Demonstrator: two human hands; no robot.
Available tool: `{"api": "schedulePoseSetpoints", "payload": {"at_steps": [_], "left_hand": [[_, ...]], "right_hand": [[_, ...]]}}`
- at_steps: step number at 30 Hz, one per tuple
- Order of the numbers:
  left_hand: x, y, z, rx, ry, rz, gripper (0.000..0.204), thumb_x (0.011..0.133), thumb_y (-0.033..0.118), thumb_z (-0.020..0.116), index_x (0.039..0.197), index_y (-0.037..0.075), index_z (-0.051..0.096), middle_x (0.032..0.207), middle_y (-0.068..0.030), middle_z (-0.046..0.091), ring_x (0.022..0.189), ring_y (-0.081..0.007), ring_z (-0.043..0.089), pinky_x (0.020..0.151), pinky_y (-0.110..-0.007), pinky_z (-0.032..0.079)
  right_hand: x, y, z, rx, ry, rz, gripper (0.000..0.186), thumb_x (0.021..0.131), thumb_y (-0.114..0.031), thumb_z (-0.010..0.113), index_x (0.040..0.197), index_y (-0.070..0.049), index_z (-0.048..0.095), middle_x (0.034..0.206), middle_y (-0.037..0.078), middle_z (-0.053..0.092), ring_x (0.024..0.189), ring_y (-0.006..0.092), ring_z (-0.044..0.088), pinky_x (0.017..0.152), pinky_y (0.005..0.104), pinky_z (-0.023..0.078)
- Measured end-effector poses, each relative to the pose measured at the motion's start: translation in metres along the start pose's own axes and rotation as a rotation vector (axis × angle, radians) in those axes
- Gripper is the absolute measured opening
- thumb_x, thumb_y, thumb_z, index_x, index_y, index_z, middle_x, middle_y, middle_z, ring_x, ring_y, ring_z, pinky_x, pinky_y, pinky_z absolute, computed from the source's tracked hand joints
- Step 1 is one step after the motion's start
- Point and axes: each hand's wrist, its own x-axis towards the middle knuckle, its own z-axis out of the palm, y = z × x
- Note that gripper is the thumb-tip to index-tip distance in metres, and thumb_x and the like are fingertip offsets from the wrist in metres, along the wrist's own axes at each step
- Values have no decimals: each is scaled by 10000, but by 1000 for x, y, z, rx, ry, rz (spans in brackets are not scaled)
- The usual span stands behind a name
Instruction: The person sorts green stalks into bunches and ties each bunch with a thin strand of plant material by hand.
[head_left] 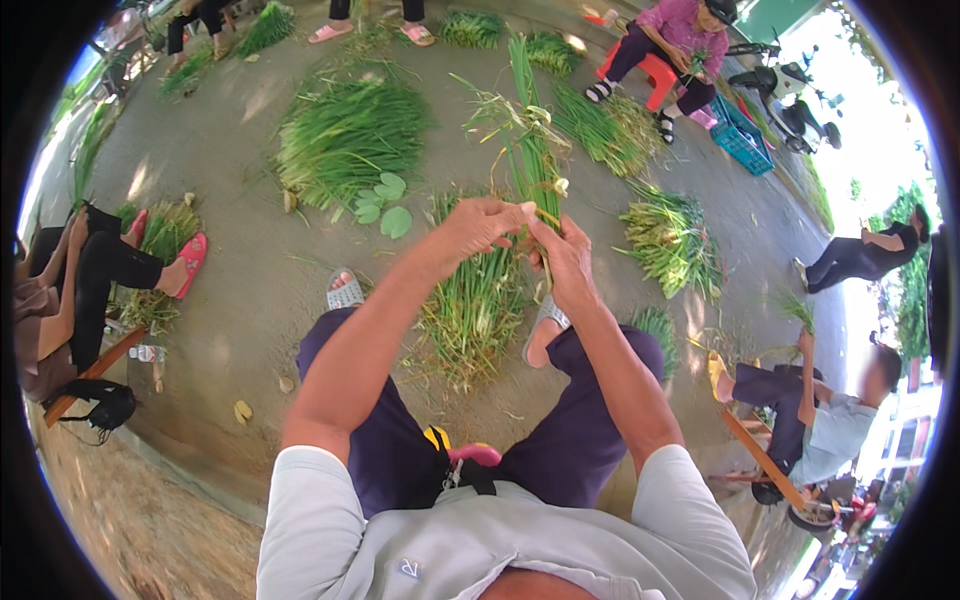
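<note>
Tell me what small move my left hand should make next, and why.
I'd probably have the left hand pinch and draw off one pale, withered leaf: it sticks out from the leafy green stalk bundle, which the right hand seems to steady lower down.

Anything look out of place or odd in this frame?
Mildly: broad, rounded leaves lie beside the large pile of long, narrow green stalks, unlike them in shape. The held bunch also has pale, yellowish leaves sticking out sideways.
</note>
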Motion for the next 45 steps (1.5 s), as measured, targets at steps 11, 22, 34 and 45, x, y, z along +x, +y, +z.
{"api": "schedulePoseSetpoints", "payload": {"at_steps": [11,22,34,45], "left_hand": [[15,-3,13,-430,157,130,315,916,290,716,1066,33,611,905,-101,662,753,-167,643,641,-302,535],[6,16,32,-582,119,94,229,899,241,731,1004,67,625,824,-51,666,731,-136,625,702,-288,519],[-7,-12,15,-686,132,53,171,857,160,652,965,37,605,883,-76,657,828,-171,636,765,-330,516],[-18,-21,6,-734,222,91,171,881,215,683,869,73,587,734,-40,581,658,-164,582,607,-331,497]], "right_hand": [[-14,13,46,33,-274,76,168,950,-177,621,999,-18,600,786,21,606,620,111,577,512,264,441],[-10,-4,22,-444,-305,-107,290,901,-194,611,1108,9,613,919,73,666,843,160,621,736,334,486],[-21,-11,35,-544,-438,-84,370,920,-298,607,1030,54,611,853,152,632,784,249,596,734,385,462],[-22,-9,40,-654,-557,-159,434,944,-378,613,985,53,628,758,164,629,694,275,596,672,386,464]]}}
